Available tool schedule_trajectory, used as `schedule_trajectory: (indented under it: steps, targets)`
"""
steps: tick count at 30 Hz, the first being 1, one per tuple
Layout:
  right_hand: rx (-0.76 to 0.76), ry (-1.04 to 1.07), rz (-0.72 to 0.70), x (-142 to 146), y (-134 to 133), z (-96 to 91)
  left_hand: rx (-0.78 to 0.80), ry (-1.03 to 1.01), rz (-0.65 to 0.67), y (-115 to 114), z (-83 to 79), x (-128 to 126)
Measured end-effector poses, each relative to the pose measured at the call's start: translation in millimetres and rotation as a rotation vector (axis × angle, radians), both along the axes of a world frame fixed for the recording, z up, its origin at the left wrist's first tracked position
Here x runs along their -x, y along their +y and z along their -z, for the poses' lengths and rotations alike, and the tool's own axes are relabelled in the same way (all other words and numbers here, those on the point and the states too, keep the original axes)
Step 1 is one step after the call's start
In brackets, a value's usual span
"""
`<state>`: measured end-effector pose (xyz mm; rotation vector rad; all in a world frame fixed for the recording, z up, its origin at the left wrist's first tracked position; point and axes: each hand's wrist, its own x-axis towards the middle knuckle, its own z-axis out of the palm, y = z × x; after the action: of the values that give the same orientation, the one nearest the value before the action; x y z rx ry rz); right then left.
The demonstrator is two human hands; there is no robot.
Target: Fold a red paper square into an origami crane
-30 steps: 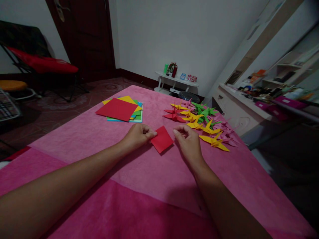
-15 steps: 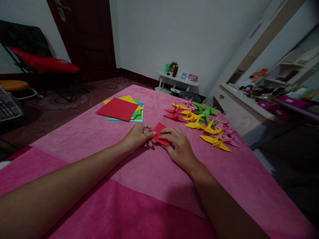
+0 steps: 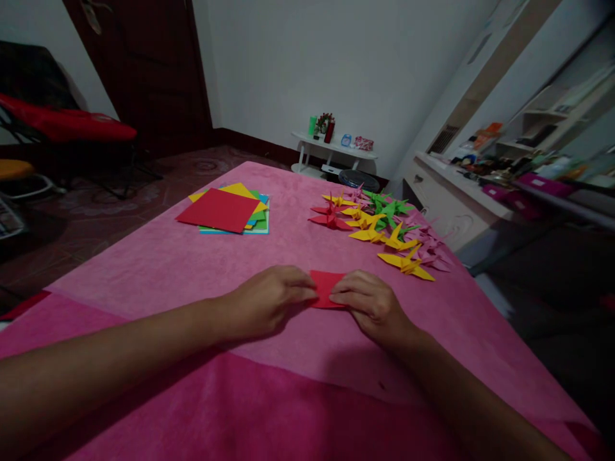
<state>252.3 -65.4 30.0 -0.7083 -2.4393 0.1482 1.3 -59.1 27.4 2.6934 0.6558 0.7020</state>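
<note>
A small folded piece of red origami paper (image 3: 325, 288) lies at the tablecloth between my two hands. My left hand (image 3: 273, 298) grips its left side with the fingertips. On its right side, my right hand (image 3: 375, 304) holds it with fingers drawn together. Part of the paper is hidden under the fingers of both hands. Beyond my left hand sits a stack of square coloured sheets with a red sheet (image 3: 218, 210) on top. Folded paper cranes stand past my right hand, among them a yellow crane (image 3: 407, 264) and a red crane (image 3: 330, 216).
A pink cloth (image 3: 288, 371) covers the table. Behind it stands a low white side table (image 3: 336, 146) with small items. At the left is a red folding chair (image 3: 72, 125); a cluttered white dresser (image 3: 456, 186) stands at the right.
Both hands have come nearer to me with the red paper. The paper now lies squarer to me, gripped at its left and right sides. The view has shifted slightly.
</note>
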Motion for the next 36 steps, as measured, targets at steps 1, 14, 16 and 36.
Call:
schedule_trajectory:
  steps: [1,14,16,36]
  targets:
    - [0.021,0.014,0.001,-5.2,-3.8,2.6,-0.039,0.042,0.032,-6.1,2.8,-1.5]
    - [0.526,0.366,0.288,-9.3,-12.4,15.9,-0.074,-0.031,-0.014,-20.2,16.9,-1.4]
    - [0.549,0.391,0.325,-5.9,-9.8,16.7,-0.067,-0.040,-0.010,-19.6,17.4,-1.1]
    - [0.494,0.335,0.589,9.4,-6.3,28.6,-0.077,-0.072,-0.028,-17.4,21.4,-2.1]
